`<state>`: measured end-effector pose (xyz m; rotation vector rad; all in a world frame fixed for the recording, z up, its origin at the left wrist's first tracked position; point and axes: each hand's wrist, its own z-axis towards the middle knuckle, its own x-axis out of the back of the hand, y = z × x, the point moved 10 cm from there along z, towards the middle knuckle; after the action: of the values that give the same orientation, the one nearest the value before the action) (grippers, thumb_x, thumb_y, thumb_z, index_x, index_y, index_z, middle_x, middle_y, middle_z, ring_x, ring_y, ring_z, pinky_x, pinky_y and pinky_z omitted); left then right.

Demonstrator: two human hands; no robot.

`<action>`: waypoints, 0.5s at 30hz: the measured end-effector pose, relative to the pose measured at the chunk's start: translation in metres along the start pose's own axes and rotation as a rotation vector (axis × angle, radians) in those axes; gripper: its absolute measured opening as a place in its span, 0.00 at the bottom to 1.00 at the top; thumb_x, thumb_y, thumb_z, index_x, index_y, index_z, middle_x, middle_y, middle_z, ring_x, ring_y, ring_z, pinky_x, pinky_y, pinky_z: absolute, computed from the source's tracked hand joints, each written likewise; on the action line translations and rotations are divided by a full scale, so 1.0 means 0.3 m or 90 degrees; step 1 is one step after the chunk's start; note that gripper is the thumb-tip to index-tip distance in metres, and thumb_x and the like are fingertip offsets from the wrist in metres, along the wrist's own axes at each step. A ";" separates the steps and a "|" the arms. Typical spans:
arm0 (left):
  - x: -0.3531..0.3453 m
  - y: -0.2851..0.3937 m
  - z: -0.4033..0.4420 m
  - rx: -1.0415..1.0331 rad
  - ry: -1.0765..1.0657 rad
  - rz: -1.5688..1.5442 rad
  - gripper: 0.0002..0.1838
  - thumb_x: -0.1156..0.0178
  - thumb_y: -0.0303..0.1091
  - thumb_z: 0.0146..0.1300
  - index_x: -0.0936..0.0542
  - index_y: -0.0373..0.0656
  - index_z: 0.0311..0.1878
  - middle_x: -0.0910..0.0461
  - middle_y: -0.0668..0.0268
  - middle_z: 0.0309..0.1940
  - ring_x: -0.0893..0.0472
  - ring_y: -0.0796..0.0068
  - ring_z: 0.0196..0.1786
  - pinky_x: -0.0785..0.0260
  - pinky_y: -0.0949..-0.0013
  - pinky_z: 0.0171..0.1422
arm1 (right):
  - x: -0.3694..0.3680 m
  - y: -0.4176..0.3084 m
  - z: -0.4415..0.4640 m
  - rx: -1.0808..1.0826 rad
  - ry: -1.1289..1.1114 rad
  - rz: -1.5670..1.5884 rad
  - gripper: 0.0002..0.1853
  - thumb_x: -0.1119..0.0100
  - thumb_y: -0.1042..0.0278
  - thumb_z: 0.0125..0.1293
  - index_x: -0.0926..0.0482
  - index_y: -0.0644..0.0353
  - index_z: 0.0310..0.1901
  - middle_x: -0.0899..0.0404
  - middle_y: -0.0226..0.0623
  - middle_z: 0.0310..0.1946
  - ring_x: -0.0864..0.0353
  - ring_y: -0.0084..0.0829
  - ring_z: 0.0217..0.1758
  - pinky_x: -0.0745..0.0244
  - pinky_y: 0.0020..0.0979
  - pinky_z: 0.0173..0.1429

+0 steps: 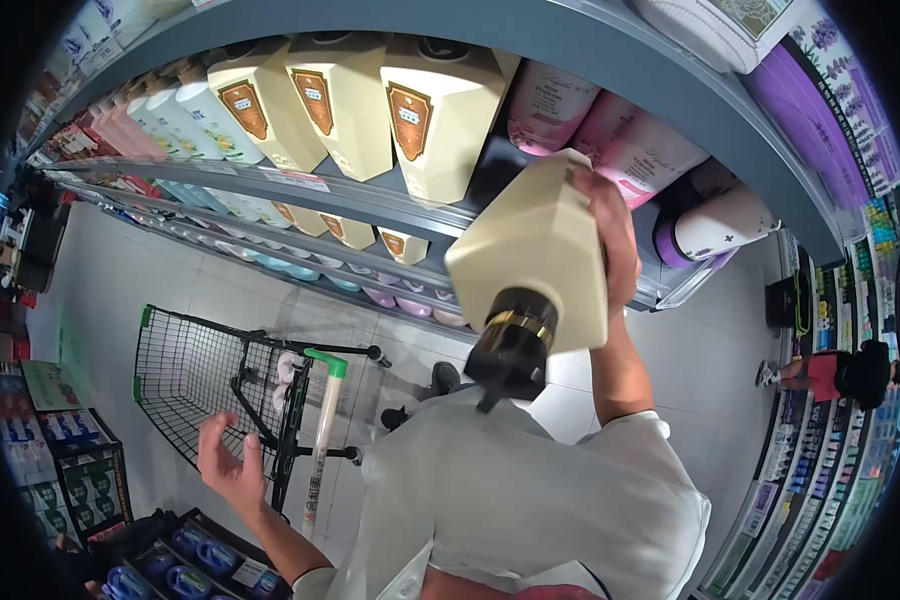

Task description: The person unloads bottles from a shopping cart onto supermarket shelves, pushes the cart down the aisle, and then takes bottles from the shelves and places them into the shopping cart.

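Observation:
My right hand (615,232) is wrapped round a large cream bottle (540,245) with a black and gold pump top (515,340). The bottle is held in front of the shelf, its pump end toward me. Matching cream bottles with brown labels (440,110) stand on the shelf to the left of it, and pink and white bottles (645,145) are just behind it. My left hand (232,455) is raised near the cart's basket, its fingers apart and nothing in them.
A black wire shopping cart (205,370) with a green-trimmed handle (325,410) stands at my left. A curved grey shelf edge (610,50) runs overhead. Boxed goods (90,480) are at lower left. A person (855,375) stands by the far right shelves.

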<state>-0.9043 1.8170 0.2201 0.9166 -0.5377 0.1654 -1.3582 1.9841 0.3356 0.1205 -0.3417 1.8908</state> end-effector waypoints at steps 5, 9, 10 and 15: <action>-0.238 0.414 0.048 -0.216 0.040 -0.247 0.29 0.49 0.49 0.77 0.32 0.40 0.72 0.24 0.51 0.61 0.23 0.52 0.63 0.30 0.45 0.71 | -0.203 -0.386 0.047 0.141 -0.192 0.219 0.19 0.31 0.67 0.62 0.18 0.43 0.55 0.17 0.36 0.54 0.15 0.40 0.55 0.23 0.49 0.62; -0.116 0.563 0.022 -0.421 0.158 -0.357 0.35 0.64 0.63 0.80 0.32 0.42 0.71 0.29 0.47 0.66 0.27 0.40 0.69 0.35 0.35 0.76 | -0.409 -0.597 -0.001 0.092 -0.211 0.570 0.18 0.35 0.67 0.67 0.18 0.43 0.58 0.19 0.37 0.57 0.17 0.40 0.59 0.24 0.50 0.64; -0.060 0.497 0.007 -0.293 0.093 -0.361 0.36 0.62 0.63 0.79 0.33 0.42 0.72 0.29 0.47 0.67 0.27 0.40 0.69 0.34 0.36 0.75 | -0.464 -0.632 -0.008 0.053 -0.235 0.659 0.20 0.35 0.67 0.67 0.18 0.43 0.60 0.19 0.38 0.57 0.18 0.40 0.60 0.24 0.49 0.64; 0.135 0.217 -0.107 0.179 0.200 -0.442 0.48 0.30 0.54 0.61 0.39 0.43 0.77 0.33 0.43 0.70 0.27 0.43 0.70 0.30 0.40 0.73 | -0.844 -0.826 -0.207 -0.162 -0.516 0.888 0.47 0.18 0.63 0.49 0.29 0.46 0.74 0.30 0.46 0.70 0.26 0.51 0.69 0.32 0.55 0.71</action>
<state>-0.8810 1.8783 0.2711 1.2742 0.1168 -0.2488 -1.0347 1.8484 0.2570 0.5982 -1.5058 3.0542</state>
